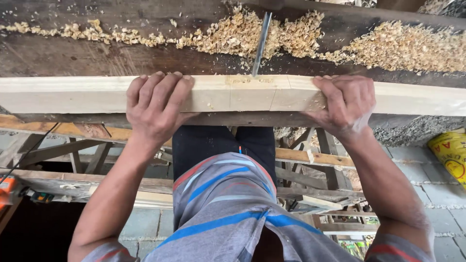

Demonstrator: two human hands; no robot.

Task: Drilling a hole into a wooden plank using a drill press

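Observation:
A long pale wooden beam (pixel 233 94) lies across a dark workbench (pixel 97 53), running from the left edge to the right edge of the head view. My left hand (pixel 158 106) grips the beam left of centre, fingers curled over its top. My right hand (pixel 347 104) grips it right of centre the same way. Between the hands, pencil lines mark the beam's face. A metal chisel blade (pixel 261 43) stands just behind the beam, its tip near the marked spot.
Wood shavings (pixel 398 46) lie heaped along the bench behind the beam. Below are wooden frames and planks (pixel 310 157), grey paving blocks (pixel 145 223), a yellow bag (pixel 451 155) at right and an orange power tool (pixel 7 191) at the left edge.

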